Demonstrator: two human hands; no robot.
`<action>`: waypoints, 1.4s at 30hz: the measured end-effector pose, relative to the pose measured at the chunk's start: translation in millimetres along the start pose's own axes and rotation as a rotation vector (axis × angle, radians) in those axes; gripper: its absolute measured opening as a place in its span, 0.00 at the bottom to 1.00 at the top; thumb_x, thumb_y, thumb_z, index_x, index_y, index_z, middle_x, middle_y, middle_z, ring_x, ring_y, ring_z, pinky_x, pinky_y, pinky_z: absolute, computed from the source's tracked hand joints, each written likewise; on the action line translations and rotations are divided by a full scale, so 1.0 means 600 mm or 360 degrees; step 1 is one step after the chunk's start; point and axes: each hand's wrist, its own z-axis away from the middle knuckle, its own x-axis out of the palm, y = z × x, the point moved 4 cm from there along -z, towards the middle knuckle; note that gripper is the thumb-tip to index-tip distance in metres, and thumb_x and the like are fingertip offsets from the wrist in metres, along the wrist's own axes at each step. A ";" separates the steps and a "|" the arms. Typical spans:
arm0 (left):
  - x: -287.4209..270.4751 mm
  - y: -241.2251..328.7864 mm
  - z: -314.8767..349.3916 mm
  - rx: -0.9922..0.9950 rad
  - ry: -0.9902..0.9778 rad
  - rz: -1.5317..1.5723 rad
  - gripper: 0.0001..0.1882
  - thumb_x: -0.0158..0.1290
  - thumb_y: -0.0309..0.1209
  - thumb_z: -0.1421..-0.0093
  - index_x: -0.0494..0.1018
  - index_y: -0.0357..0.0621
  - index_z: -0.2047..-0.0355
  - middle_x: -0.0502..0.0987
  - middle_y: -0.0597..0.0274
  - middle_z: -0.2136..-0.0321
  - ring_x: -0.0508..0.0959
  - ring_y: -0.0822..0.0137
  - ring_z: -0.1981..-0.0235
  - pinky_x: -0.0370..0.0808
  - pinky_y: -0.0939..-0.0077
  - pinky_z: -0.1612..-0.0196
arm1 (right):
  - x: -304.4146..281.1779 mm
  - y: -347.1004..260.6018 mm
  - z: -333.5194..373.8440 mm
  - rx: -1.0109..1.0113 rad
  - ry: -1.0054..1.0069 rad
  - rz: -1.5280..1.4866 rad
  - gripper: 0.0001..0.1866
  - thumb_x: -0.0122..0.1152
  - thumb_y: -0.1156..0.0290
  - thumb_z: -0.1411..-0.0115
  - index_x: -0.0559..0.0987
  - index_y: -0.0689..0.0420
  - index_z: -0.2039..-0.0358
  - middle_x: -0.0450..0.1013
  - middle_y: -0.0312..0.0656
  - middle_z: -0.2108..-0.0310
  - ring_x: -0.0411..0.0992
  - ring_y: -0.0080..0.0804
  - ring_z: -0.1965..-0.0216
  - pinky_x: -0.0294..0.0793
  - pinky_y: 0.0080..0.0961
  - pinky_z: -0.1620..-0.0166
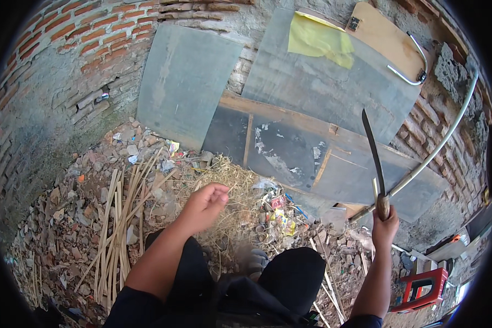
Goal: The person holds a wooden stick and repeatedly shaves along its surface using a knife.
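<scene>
We note the right hand (386,225) closed round the wooden handle of a long, dark, curved-bladed machete (374,146), held blade up, well right of the heap of straw-coloured shavings (230,177). Left hand (202,209) in front of that heap, fingers loosely curled; we cannot tell whether it grips anything. Left of the heap, we see long, pale, thin wooden strips (112,232) lying on rubble.

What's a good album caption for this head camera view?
Right hand grips a long-bladed knife; half-curled left hand hovers above straw-like scraps and rubble.
</scene>
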 end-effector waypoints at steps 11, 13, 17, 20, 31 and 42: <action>0.088 -0.014 -0.049 0.0184 -0.0276 -0.0871 0.41 0.61 0.50 0.39 0.61 0.36 0.36 0.65 0.39 0.39 0.67 0.46 0.36 0.65 0.55 0.35 | 0.083 -0.389 -0.094 -0.0194 -0.0278 -0.1527 0.08 0.66 0.78 0.40 0.76 0.60 0.62 0.72 0.30 0.73 0.68 0.16 0.73 0.69 0.20 0.69; 0.104 -0.020 -0.054 0.0133 -0.0322 -0.0858 0.48 0.64 0.51 0.43 0.57 0.34 0.34 0.61 0.36 0.37 0.61 0.42 0.33 0.61 0.52 0.32 | 0.114 -0.410 -0.097 -0.0155 -0.0341 -0.1678 0.10 0.66 0.82 0.41 0.74 0.58 0.63 0.75 0.37 0.65 0.78 0.28 0.64 0.79 0.28 0.59; 0.101 -0.045 -0.050 0.0343 0.0014 -0.0928 0.51 0.67 0.50 0.46 0.55 0.34 0.33 0.59 0.35 0.36 0.60 0.40 0.33 0.61 0.51 0.33 | 0.146 -0.460 -0.080 -0.0071 -0.0389 -0.2022 0.10 0.66 0.81 0.41 0.72 0.57 0.64 0.75 0.40 0.62 0.79 0.33 0.63 0.81 0.32 0.58; 0.081 -0.062 -0.055 0.0324 0.0242 -0.1011 0.45 0.64 0.49 0.43 0.58 0.33 0.36 0.64 0.35 0.40 0.65 0.39 0.38 0.64 0.51 0.36 | 0.160 -0.480 -0.071 0.0093 -0.0569 -0.2510 0.11 0.64 0.80 0.39 0.70 0.55 0.65 0.75 0.43 0.61 0.78 0.39 0.57 0.82 0.43 0.55; 0.007 -0.061 -0.055 0.0132 0.0476 -0.0739 0.15 0.48 0.39 0.29 0.74 0.39 0.57 0.75 0.49 0.80 0.78 0.50 0.77 0.72 0.58 0.71 | 0.211 -0.311 -0.144 0.0359 -0.0129 -0.1996 0.11 0.68 0.72 0.39 0.72 0.58 0.64 0.75 0.40 0.67 0.77 0.29 0.67 0.79 0.29 0.63; -0.059 0.119 -0.039 0.0215 0.0483 -0.0744 0.19 0.41 0.41 0.25 0.74 0.38 0.62 0.66 0.66 0.84 0.66 0.74 0.80 0.64 0.73 0.74 | 0.277 -0.261 0.005 0.0182 -0.0480 -0.2149 0.20 0.64 0.55 0.34 0.71 0.59 0.56 0.69 0.31 0.76 0.69 0.17 0.74 0.67 0.17 0.72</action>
